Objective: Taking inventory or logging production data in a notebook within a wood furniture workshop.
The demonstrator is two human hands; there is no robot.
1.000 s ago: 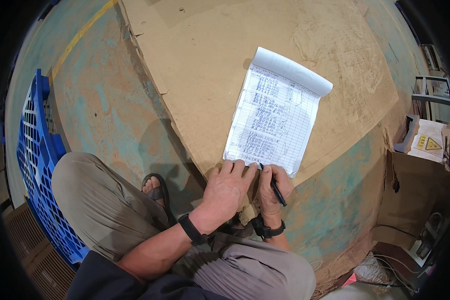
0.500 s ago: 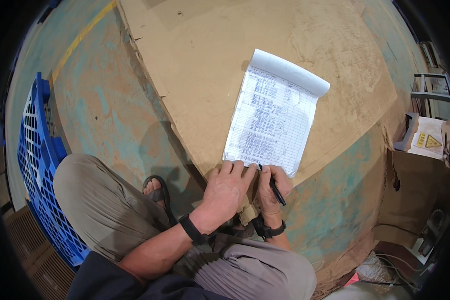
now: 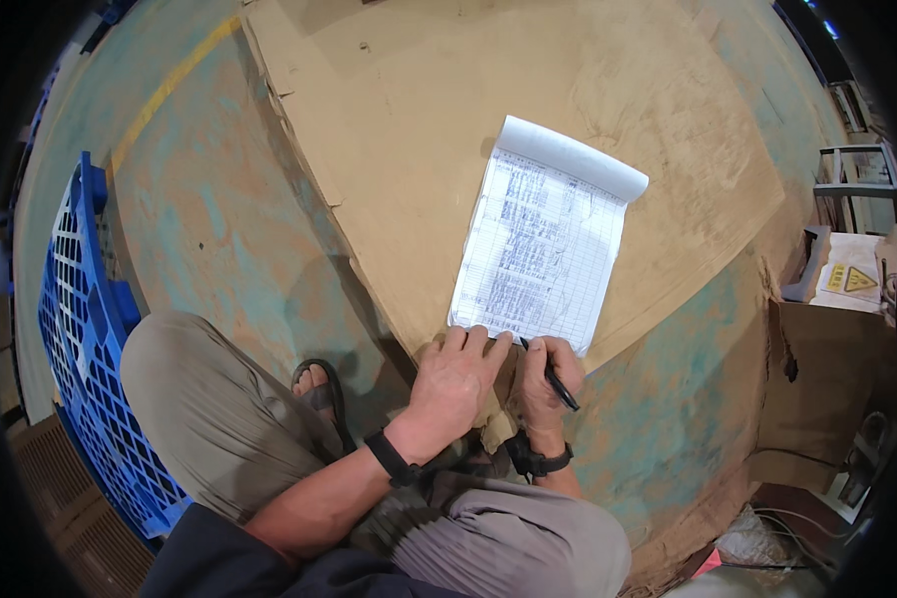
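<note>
A lined notepad [image 3: 558, 249] lies tilted on a cardboard sheet [image 3: 399, 149], its top pages rolled back over the far edge. Blue handwriting covers much of the ruled page. My left hand [image 3: 450, 384] rests flat with outstretched fingers, the tips on the pad's near left edge. In my right hand [image 3: 548, 394] a black pen [image 3: 560, 386] is pinched between thumb and fingers, its point by the pad's near edge. Both wrists carry black bands.
A blue plastic pallet [image 3: 95, 369] stands on edge at the left. At the right is an open cardboard box [image 3: 817, 379], with a paper bearing a yellow warning triangle [image 3: 855, 279] on top. Cables and clear plastic wrap [image 3: 757, 538] lie at the lower right.
The whole scene has shifted slightly in view. The pen tip has moved a little to the right along the pad's near edge; my left hand stays on the paper.
</note>
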